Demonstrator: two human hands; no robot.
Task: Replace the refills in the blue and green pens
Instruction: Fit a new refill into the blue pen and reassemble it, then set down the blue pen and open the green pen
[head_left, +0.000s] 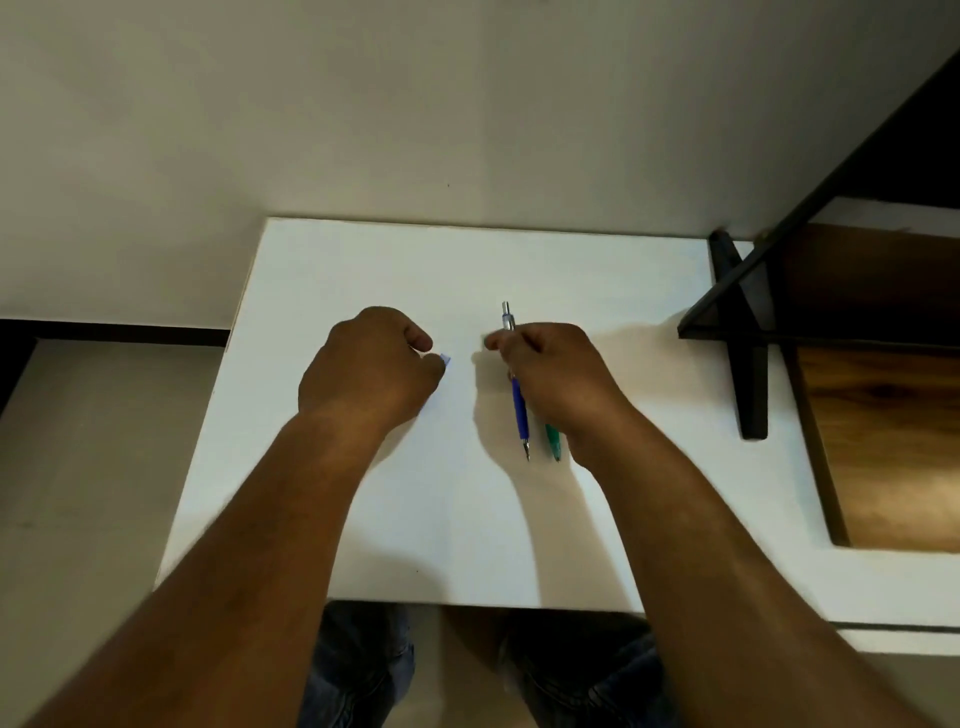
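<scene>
Hands curled: your left hand pinched small pale-blue piece; your right hand gripped blue plastic pen over white surface, green plastic pen just beside. You likely needed steady barrel, straight refill pull.

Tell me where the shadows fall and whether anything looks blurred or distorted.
Head view: soft shadows on the white table, darkest left of the right hand; the small blue piece at the left hand is blurred; wide-lens stretch at the edges; no glare.
</scene>
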